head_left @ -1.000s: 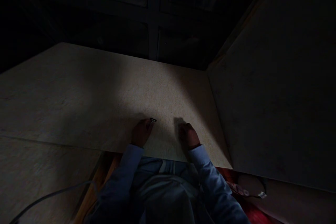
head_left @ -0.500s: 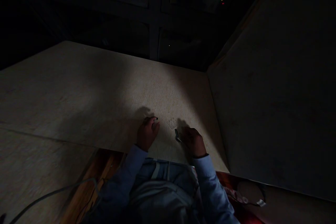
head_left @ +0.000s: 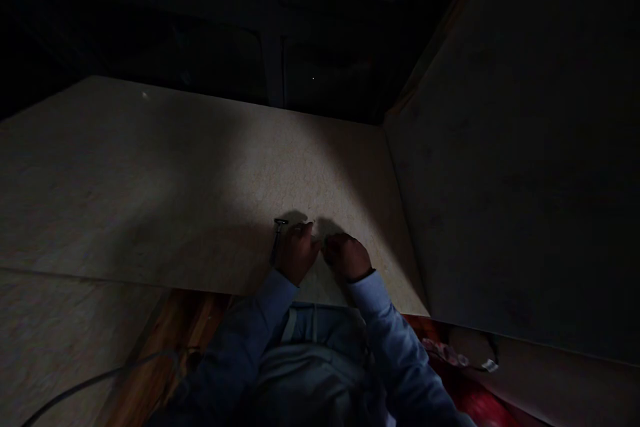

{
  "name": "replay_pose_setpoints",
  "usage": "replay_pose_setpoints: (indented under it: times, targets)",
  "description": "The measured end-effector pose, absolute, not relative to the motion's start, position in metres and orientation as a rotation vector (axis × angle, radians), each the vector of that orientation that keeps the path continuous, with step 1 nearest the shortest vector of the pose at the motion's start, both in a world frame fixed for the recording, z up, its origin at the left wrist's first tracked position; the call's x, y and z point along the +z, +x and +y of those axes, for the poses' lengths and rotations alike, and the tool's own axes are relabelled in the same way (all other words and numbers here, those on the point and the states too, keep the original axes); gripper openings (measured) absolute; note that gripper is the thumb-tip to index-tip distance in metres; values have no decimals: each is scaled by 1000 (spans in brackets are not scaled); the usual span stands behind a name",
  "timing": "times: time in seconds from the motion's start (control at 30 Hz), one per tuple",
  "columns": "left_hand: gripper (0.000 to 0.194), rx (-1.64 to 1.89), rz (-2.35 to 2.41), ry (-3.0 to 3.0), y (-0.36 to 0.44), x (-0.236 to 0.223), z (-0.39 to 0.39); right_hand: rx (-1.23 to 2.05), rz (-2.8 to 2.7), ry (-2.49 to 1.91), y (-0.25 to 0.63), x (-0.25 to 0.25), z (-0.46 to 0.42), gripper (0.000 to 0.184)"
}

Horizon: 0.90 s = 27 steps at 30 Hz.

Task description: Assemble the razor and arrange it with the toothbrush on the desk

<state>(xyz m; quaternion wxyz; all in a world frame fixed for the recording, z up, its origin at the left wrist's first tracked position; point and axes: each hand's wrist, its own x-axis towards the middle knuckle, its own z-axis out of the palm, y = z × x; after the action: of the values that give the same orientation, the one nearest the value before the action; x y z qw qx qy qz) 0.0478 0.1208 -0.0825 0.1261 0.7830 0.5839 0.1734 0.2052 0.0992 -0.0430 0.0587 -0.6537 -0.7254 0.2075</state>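
Fingers point(head_left: 306, 230) of the left hand point(head_left: 295, 257) bend inward toward those of the right hand point(head_left: 349, 255), the two sets of tips close together, with a narrow gap between the hands. Something small and pale seems to show at this gap, but it is too dim to tell what it is, or whether either hand is grasping it; the right fingers are curled under, their tips in shadow.

Just left of the left hand, a T-shaped tool point(head_left: 278, 231), by its outline a razor, lies on the tabletop point(head_left: 300, 160), head toward the far side and handle toward the near edge. Neither hand appears to grip it, though whether the left hand's edge touches it is unclear. As far as can be judged, the tool is set down and the handling between the fingertips is unfinished; how much remains cannot be read.

Farther out, blue sleeves point(head_left: 373, 293) cross the near edge. A cable point(head_left: 85, 383) curves at near left, red cloth point(head_left: 483, 400) sits at near right, and a dark panel point(head_left: 515, 167) rises along the right.
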Motion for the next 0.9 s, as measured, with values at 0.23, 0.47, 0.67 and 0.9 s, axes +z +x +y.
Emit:
replay_pose_setpoints:
  times: [0.23,0.47,0.67,0.9]
  targets:
    - [53,611,1719,2222,34,-105,108,639,-2277,-1929,203,-45,110,18]
    - [65,685,1602,2240,30,-114,114,671,-2243,-1785,217,-61,112,11]
    - [59,600,1631,2276,31,-108,116,666,-2117,-1707,224,-75,111,18]
    - [51,652,1537,2270,29,-106,114,668,-1998,-1608,228,-74,113,17]
